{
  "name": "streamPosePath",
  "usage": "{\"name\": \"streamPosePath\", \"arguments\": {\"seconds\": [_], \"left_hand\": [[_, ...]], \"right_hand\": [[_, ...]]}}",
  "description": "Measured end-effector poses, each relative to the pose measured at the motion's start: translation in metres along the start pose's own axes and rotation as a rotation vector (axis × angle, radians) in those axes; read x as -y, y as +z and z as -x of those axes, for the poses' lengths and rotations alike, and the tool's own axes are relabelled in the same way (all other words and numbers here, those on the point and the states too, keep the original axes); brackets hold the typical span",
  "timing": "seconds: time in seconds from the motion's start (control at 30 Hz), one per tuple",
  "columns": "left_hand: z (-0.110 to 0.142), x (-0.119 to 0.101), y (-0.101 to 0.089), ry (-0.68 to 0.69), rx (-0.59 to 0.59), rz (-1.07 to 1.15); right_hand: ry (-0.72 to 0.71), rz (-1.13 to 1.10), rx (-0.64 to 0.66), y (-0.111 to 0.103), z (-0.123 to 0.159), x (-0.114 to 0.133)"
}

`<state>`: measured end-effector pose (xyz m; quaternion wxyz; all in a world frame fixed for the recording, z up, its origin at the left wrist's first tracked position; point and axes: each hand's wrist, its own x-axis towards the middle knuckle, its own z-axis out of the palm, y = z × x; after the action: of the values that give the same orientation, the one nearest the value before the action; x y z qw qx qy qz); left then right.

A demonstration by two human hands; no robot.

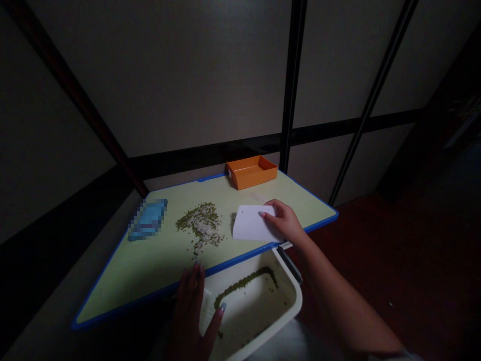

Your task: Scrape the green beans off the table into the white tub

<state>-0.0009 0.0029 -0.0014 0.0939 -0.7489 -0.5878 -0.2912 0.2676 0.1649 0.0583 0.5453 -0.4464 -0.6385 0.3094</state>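
My right hand (283,220) grips a thin white scraper card (250,223) with a small hole in one corner, thumb on top. The card's edge is down by the table surface, beside a small dark patch of grains. To its left lies a spread pile of green and whitish grains (203,223). My left hand (193,311) is open over the left side of a white plastic bin (295,301), fingers stretched toward the table edge and thumb apart over the bin's inside. A line of green grains (244,283) lies in the bin; whether my palm presses its rim is hidden.
The pale green table (128,281) has a blue edge. An orange open tray (253,175) stands at the back, near a panelled wall (195,75). A blurred blue packet (148,219) lies on the left. The bin sits below the table's front edge, above a dark red floor (376,250).
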Motion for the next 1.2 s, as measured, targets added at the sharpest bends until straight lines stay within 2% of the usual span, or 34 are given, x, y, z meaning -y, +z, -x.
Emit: {"name": "streamPosePath", "arguments": {"seconds": [0.13, 0.3, 0.4, 0.57, 0.73, 0.9, 1.03, 1.2], "left_hand": [[0.001, 0.0, -0.001, -0.015, 0.024, -0.004], [0.002, 0.0, -0.003, -0.023, 0.038, 0.005], [0.002, 0.0, -0.002, -0.034, 0.034, 0.014], [0.002, 0.001, 0.0, -0.048, 0.031, 0.025], [0.002, -0.001, -0.001, -0.063, 0.036, 0.051], [0.002, -0.001, -0.001, -0.069, 0.034, 0.068], [0.003, 0.0, 0.0, -0.077, 0.036, 0.091], [0.003, 0.0, 0.0, -0.081, 0.04, 0.082]], "right_hand": [[0.028, 0.112, -0.104, -0.003, 0.002, 0.003], [0.079, 0.136, -0.205, -0.009, 0.006, 0.006], [0.109, 0.062, -0.247, -0.012, 0.006, 0.003], [0.187, -0.189, -0.37, -0.012, 0.003, -0.003], [0.189, -0.108, -0.262, -0.009, 0.003, -0.002], [0.171, -0.018, -0.296, -0.009, 0.002, -0.006], [0.13, 0.046, -0.262, -0.01, 0.001, -0.007], [0.144, 0.068, -0.25, -0.01, 0.001, -0.007]]}}
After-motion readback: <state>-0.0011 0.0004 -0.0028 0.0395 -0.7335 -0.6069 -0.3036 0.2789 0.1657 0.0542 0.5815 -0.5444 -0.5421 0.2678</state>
